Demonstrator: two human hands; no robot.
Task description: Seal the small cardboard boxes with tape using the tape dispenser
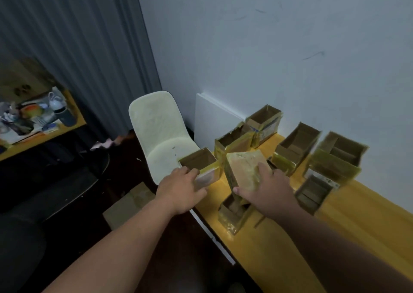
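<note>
From the head camera: both arms reach over the near-left corner of a yellow table (pixel 362 212) set against a white wall (pixel 290 47). The left hand (pixel 181 191) grips an open-topped cardboard box (pixel 201 165) at the table's left edge, fingers curled over its near wall. The right hand (pixel 266 189) clasps a closed, tape-wrapped box (pixel 243 170), tilted and held above another open box (pixel 232 214), thumb at its near edge and fingers spread across its top face. More open cardboard boxes stand behind and to the right: one nearest the wall (pixel 264 125), one further right (pixel 297 145). A cream chair (pixel 161 134) sits just left of the table. No tape dispenser shows.
</note>
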